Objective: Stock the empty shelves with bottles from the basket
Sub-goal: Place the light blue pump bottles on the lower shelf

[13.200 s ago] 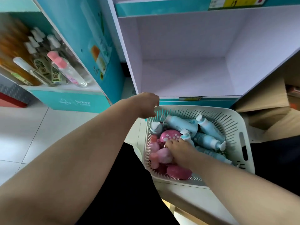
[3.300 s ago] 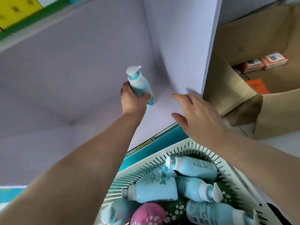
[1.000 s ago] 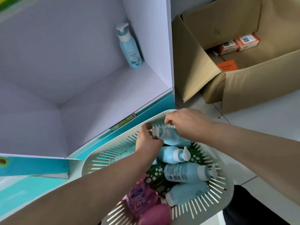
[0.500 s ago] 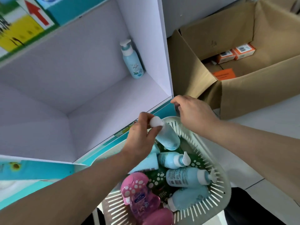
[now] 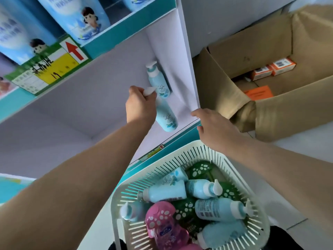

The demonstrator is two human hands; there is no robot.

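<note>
My left hand grips a light blue pump bottle by its neck and holds it inside the white shelf compartment, just above the shelf floor. Behind it another blue pump bottle stands upright in the back right corner. My right hand hovers with relaxed fingers at the shelf's front right edge, holding nothing. Below, the white slotted basket holds several blue bottles and pink bottles lying on their sides.
An open cardboard box with orange cartons stands on the floor to the right of the shelf. The shelf above carries large blue packages and a yellow price tag on its teal edge.
My left hand lifted the blue bottle out of the basket and carried it up into the shelf compartment. My right hand rose from the basket rim to the shelf's front edge.
</note>
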